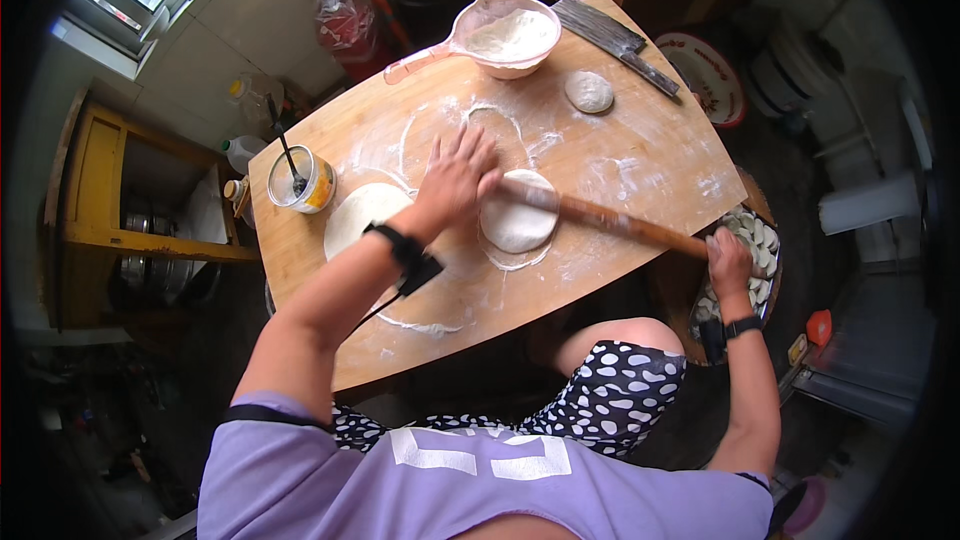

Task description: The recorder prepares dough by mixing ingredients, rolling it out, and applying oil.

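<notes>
A wooden rolling pin (630,226) lies slantwise across a small round of dough (519,221) on the floured wooden board (637,157). Its right end is gripped by my right hand (729,262), past the board's edge. My left hand (461,172) rests on the pin's other end with its fingers spread and pointing away from me; what lies under the palm is hidden. A larger flat dough sheet (364,217) is partly covered by my left forearm. A dough ball (589,92) sits farther back on the board.
At the board's back stand a pink plastic scoop of flour (512,37) and a cleaver (615,34). A tub (301,180) with a dark-handled utensil stands at the left edge. Below the right edge is a tray with several shaped dough pieces (761,240). A basin (701,75) stands behind.
</notes>
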### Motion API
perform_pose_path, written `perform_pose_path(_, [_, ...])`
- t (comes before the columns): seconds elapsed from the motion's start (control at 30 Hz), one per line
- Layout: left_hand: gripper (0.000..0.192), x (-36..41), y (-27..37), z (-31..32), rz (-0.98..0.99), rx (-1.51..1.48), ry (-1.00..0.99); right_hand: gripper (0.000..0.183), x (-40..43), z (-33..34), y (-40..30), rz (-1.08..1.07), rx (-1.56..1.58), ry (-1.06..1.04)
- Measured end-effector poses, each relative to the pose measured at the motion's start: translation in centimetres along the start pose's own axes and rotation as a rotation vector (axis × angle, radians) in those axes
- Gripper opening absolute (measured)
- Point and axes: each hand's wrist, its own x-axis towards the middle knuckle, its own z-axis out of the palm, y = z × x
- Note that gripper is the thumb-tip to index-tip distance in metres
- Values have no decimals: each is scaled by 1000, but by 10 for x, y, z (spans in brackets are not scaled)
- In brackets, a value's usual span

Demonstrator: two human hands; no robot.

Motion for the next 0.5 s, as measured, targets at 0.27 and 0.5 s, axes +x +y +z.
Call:
perform_pose_path(0.27, [61,-91,-3,-12,111,-134,-83,44,-33,-32,-48,-245,33,-148])
perform_pose_path(0.5, [58,-16,-1,-6,62,-75,-32,40,-26,-18,-3,65,15,-100])
